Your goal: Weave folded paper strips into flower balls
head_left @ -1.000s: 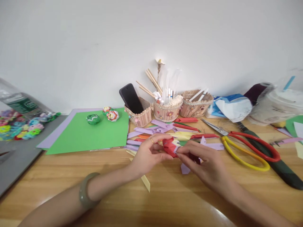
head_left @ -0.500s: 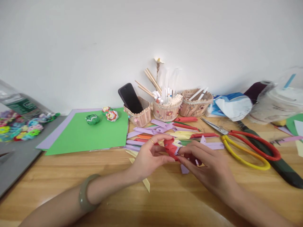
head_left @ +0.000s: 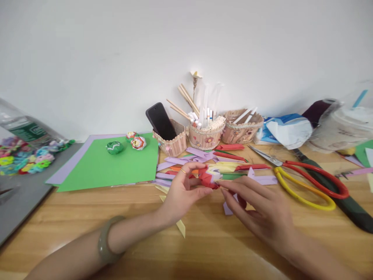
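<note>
Showing red folds, a paper piece [head_left: 205, 179] is pinched by the left hand [head_left: 181, 193] above the tabletop [head_left: 163, 252]; whether it is pinched by the right hand [head_left: 264, 204] cannot be told.

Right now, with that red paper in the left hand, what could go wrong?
The folded red paper might get squashed or torn, since the left hand holds it and the right hand has its fingertips close by its edge. The scissors lie off to the right hand's side, so a wide swing could bump them. The phone leans up out of its basket; a knock might tip it.
</note>
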{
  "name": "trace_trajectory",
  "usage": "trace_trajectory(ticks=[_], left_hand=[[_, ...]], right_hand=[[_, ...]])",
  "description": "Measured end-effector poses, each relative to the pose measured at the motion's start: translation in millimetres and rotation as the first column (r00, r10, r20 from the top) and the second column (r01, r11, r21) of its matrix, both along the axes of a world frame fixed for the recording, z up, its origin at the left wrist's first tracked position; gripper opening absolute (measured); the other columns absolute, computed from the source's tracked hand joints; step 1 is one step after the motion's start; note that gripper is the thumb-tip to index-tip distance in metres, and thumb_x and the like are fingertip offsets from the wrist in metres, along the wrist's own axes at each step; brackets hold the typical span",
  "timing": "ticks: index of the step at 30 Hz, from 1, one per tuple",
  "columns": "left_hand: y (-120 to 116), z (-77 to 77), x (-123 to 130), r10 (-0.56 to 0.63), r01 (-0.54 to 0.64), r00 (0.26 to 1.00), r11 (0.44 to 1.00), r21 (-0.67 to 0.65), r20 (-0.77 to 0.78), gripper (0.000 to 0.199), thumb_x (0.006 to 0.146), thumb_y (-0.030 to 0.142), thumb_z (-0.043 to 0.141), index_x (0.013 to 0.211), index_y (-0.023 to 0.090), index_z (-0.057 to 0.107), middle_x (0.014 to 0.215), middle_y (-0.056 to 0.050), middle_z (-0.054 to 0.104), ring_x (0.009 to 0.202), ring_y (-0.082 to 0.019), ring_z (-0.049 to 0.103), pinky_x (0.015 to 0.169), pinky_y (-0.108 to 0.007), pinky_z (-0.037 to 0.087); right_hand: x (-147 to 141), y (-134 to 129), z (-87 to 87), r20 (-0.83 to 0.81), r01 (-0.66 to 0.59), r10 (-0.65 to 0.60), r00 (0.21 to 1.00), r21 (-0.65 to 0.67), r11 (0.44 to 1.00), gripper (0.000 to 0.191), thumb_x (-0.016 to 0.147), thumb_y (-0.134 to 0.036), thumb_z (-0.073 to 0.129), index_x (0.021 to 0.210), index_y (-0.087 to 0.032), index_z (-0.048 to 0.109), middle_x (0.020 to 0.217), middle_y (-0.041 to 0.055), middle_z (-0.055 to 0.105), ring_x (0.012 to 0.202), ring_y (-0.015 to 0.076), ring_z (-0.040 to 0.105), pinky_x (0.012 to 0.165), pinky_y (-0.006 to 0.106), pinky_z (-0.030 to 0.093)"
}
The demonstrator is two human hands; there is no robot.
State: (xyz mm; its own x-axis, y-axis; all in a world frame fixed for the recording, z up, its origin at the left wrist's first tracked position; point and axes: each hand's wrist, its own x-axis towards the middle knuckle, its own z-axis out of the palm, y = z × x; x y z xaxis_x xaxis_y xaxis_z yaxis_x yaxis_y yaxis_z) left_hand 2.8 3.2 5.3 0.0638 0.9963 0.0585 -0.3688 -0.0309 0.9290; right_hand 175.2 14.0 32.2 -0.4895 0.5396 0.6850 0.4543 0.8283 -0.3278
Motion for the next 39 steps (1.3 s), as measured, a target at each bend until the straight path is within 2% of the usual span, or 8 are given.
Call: trace_trajectory(ticks=[5, 10, 15, 21, 27, 30, 35, 39], left_hand=[[-0.4, -1.1, -0.3, -0.006, 0.006, 1.0, 1.0, 0.023, 0.002, 0.04, 0.063, 0.013, 0.074, 0.097, 0.022, 0.054, 0.103, -0.001, 0.059, 0.083, -0.013, 0.062, 0.074, -0.026, 0.05], [-2.3, -0.8, -1.4, -0.006, 0.011, 0.996, 0.998, 0.065, -0.087, 0.042, 0.064, 0.015, 0.073, 0.1, 0.023, 0.055, 0.109, -0.003, 0.059, 0.085, -0.014, 0.062, 0.075, -0.027, 0.051], [-5.2, 0.1, 0.1, -0.04, 0.047, 0.994, 0.997, 0.062, -0.104, 0.055, 0.066, 0.015, 0.072, 0.114, 0.029, 0.05, 0.115, -0.004, 0.057, 0.092, -0.016, 0.06, 0.071, -0.025, 0.051], [-5.6, 1.6, -1.6, -0.099, 0.104, 0.993, 0.992, 0.073, -0.068, 0.049, 0.065, 0.016, 0.073, 0.11, 0.027, 0.056, 0.122, -0.005, 0.053, 0.097, -0.018, 0.058, 0.075, -0.028, 0.051], [-2.1, 2.5, -3.7, -0.075, 0.083, 0.994, 0.99, 0.115, -0.075, 0.041, 0.069, 0.018, 0.07, 0.108, 0.026, 0.059, 0.12, -0.006, 0.058, 0.099, -0.019, 0.058, 0.084, -0.034, 0.048], [-1.7, 0.7, -2.8, -0.042, 0.05, 0.997, 0.99, 0.131, -0.063, 0.042, 0.067, 0.017, 0.072, 0.106, 0.026, 0.06, 0.119, -0.006, 0.059, 0.096, -0.018, 0.059, 0.084, -0.033, 0.048], [-1.4, -0.5, -1.8, 0.004, -0.001, 1.0, 0.992, 0.128, -0.027, 0.042, 0.064, 0.016, 0.074, 0.102, 0.026, 0.061, 0.099, -0.002, 0.065, 0.092, -0.016, 0.06, 0.079, -0.03, 0.05], [-0.9, -0.1, -1.5, 0.025, -0.016, 0.999, 0.985, 0.174, -0.046, 0.042, 0.062, 0.014, 0.075, 0.101, 0.027, 0.063, 0.105, -0.002, 0.063, 0.092, -0.015, 0.059, 0.081, -0.029, 0.049]], right_hand=[[2.0, -1.6, 2.2, -0.014, -0.011, 0.012, 1.0, 0.07, 0.997, 0.024, 0.08, -0.004, 0.054, 0.1, -0.018, 0.057, 0.078, 0.0045, 0.064, 0.062, 0.0104, 0.06, 0.055, 0.021, 0.048], [2.6, -1.7, 9.2, -0.109, -0.014, -0.002, 0.994, -0.147, 0.989, 0.024, 0.08, -0.004, 0.054, 0.096, -0.022, 0.059, 0.072, 0.0003, 0.058, 0.051, 0.007, 0.052, 0.041, 0.017, 0.04], [-0.6, 1.1, 8.1, -0.112, -0.057, 0.023, 0.993, -0.303, 0.951, 0.017, 0.08, -0.008, 0.055, 0.09, -0.021, 0.06, 0.067, -0.0008, 0.056, 0.05, 0.0072, 0.047, 0.04, 0.017, 0.039], [-2.5, 3.5, 3.9, -0.072, -0.018, -0.006, 0.997, -0.336, 0.942, 0.01, 0.081, -0.012, 0.055, 0.087, -0.018, 0.06, 0.066, 0.0002, 0.056, 0.049, 0.0076, 0.05, 0.041, 0.018, 0.041], [-1.0, 3.2, 6.0, -0.069, 0.022, -0.04, 0.997, -0.242, 0.97, 0.01, 0.08, -0.011, 0.056, 0.083, -0.019, 0.06, 0.066, -0.0003, 0.057, 0.047, 0.0069, 0.047, 0.042, 0.019, 0.04], [-1.0, 2.6, 5.8, -0.078, -0.03, 0.005, 0.997, -0.325, 0.945, 0.011, 0.079, -0.01, 0.055, 0.079, -0.019, 0.06, 0.065, -0.0004, 0.057, 0.048, 0.0072, 0.046, 0.042, 0.019, 0.039], [-3.1, 3.7, 6.3, -0.112, -0.037, -0.018, 0.994, -0.469, 0.882, 0.011, 0.08, -0.013, 0.054, 0.082, -0.019, 0.063, 0.062, -0.0008, 0.057, 0.049, 0.0081, 0.048, 0.04, 0.019, 0.038], [-4.3, 4.5, 7.9, -0.099, -0.032, -0.024, 0.995, -0.531, 0.847, 0.01, 0.08, -0.015, 0.053, 0.08, -0.018, 0.063, 0.06, -0.0011, 0.057, 0.049, 0.0087, 0.048, 0.04, 0.02, 0.037]])
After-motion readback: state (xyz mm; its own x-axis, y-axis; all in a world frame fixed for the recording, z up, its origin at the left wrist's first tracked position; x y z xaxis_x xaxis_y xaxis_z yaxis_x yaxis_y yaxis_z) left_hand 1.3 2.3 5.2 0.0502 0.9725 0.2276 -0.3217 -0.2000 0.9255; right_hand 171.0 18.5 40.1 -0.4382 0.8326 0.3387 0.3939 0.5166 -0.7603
